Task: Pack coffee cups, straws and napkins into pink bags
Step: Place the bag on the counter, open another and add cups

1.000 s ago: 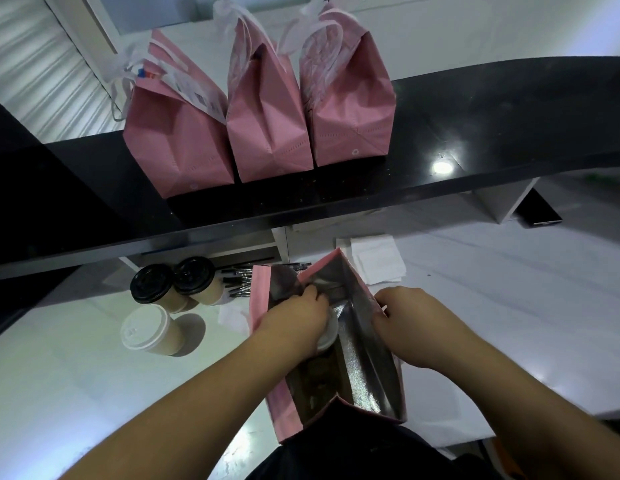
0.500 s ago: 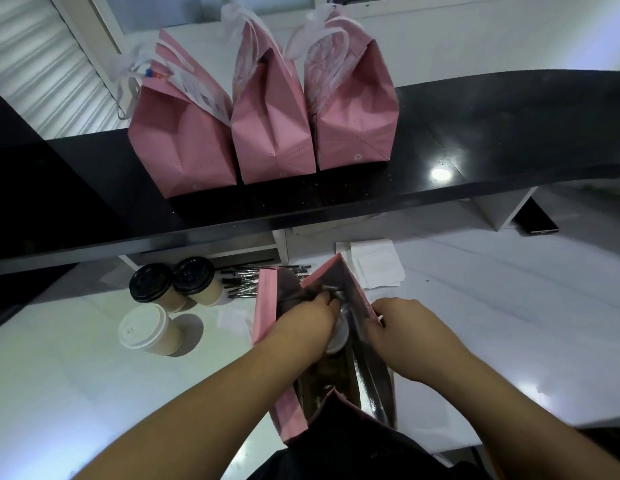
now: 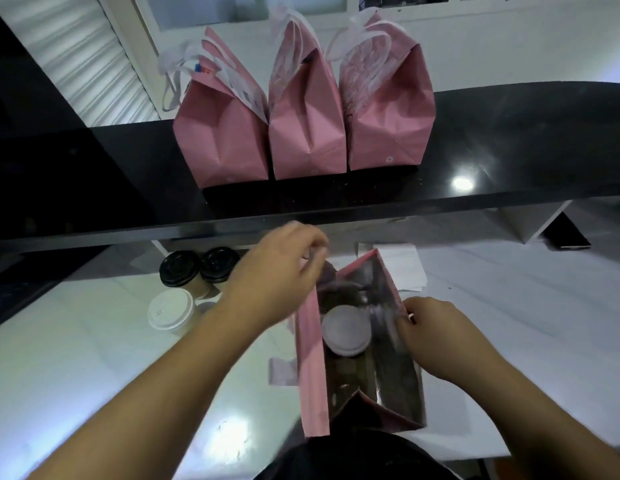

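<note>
Right hand (image 3: 436,336) pinches the open pink bag's (image 3: 313,368) right rim; white-lidded cup (image 3: 346,330) stands inside; left hand (image 3: 279,271), blurred and loosely curled, holds nothing above the counter (image 3: 509,306).

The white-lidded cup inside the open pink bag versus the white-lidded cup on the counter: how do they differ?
The cup in the bag stands inside the open pink bag, whose edge the right hand grips. The cup on the counter stands out in the open, beside two black-lidded cups. No hand touches either; the left hand is above the bag. Both have white lids and stand upright.
</note>
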Demonstrator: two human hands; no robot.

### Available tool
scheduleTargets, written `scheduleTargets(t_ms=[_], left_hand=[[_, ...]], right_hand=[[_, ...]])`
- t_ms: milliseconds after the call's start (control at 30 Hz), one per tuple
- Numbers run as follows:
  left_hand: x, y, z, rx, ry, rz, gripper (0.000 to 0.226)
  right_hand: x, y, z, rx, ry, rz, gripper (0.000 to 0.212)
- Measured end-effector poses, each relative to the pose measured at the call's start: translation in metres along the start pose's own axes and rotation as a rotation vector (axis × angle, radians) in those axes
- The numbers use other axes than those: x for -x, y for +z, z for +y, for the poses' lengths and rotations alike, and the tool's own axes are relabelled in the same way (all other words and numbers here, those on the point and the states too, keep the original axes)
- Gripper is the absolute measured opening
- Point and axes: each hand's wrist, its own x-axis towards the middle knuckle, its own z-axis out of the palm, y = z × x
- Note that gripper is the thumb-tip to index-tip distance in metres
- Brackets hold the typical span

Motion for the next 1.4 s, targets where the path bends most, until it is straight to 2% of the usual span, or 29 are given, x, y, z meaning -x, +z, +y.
scheduleTargets(t_ms=[67, 100, 167, 233, 333, 400, 533, 667, 767, 900, 967, 1100, 1167, 1233, 1400], left_hand=[[0.012, -0.001, -0.056, 0.037, -0.217, 0.126, 0.021], [0.02, 0.003, -0.087, 0.007, -0.335, 0.122, 0.027], [0.039, 0.011, -0.139, -0.09, -0.55, 0.027, 0.047], [0.057, 0.018, -0.17, -0.167, -0.669, -0.048, 0.066], [0.075, 0.031, -0.194, -0.226, -0.757, -0.104, 0.085], [0.082, 0.041, -0.201, -0.236, -0.787, -0.112, 0.089], [0.089, 0.057, -0.211, -0.214, -0.855, -0.13, 0.082], [0.091, 0.059, -0.213, -0.147, -0.867, -0.087, 0.062], [0.096, 0.053, -0.207, -0.125, -0.855, -0.064, 0.062], [0.1, 0.036, -0.183, -0.123, -0.812, -0.05, 0.076], [0.1, 0.019, -0.162, -0.103, -0.772, 0.007, 0.084], [0.096, -0.026, -0.099, -0.051, -0.568, 0.231, 0.087], [0.09, -0.049, -0.06, 0.022, -0.424, 0.282, 0.086], [0.081, -0.065, -0.022, 0.086, -0.286, 0.224, 0.084], [0.055, -0.059, 0.042, 0.039, 0.047, -0.119, 0.083]], right_hand=[[0.0, 0.002, -0.001, 0.008, 0.001, 0.006, 0.034], [0.0, 0.003, -0.001, 0.017, -0.003, 0.013, 0.034], [0.001, 0.003, -0.003, 0.028, -0.009, 0.021, 0.032], [0.002, 0.002, -0.005, 0.041, -0.006, 0.017, 0.032], [0.0, 0.0, -0.008, 0.058, 0.001, 0.004, 0.031], [0.0, 0.001, -0.009, 0.072, 0.004, 0.01, 0.031], [0.0, 0.003, -0.009, 0.089, 0.01, 0.032, 0.032], [0.001, 0.002, -0.009, 0.097, 0.013, 0.032, 0.031], [0.002, 0.002, -0.009, 0.09, 0.013, 0.024, 0.03], [0.0, 0.002, -0.008, 0.096, 0.008, 0.03, 0.031], [0.001, 0.0, -0.007, 0.092, 0.002, 0.035, 0.031], [0.001, 0.001, -0.004, 0.069, -0.003, 0.028, 0.031], [0.002, 0.001, -0.002, 0.043, -0.006, 0.035, 0.031], [0.004, 0.001, -0.001, 0.028, -0.011, 0.029, 0.034], [0.009, -0.002, 0.004, 0.001, -0.015, -0.013, 0.034]])
